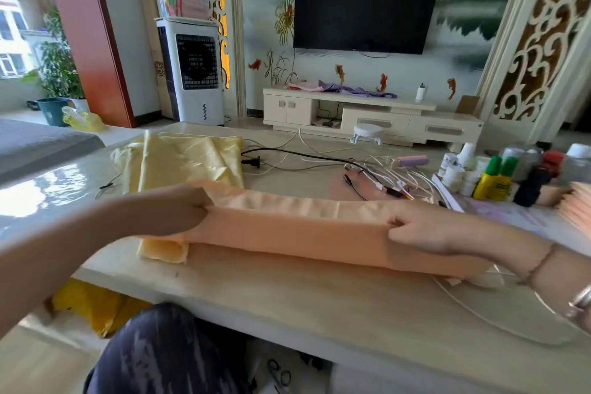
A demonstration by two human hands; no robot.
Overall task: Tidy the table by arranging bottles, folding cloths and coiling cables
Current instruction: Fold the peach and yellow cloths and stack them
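currently the pale table (287, 297) carries a long peach cloth (297, 233) stretched left to right along its near side. yellow cloth (188, 163) lies far left, partly under it; tangled cables (367, 166) in the far middle; bottles (499, 169) clustered far right. left hand (179, 211) pinches the cloth's left end, right hand (425, 229) pinches its right part

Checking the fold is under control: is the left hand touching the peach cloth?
Touching. The head view shows the left hand pinching the peach cloth at its left end, fabric bunched against the fingers.
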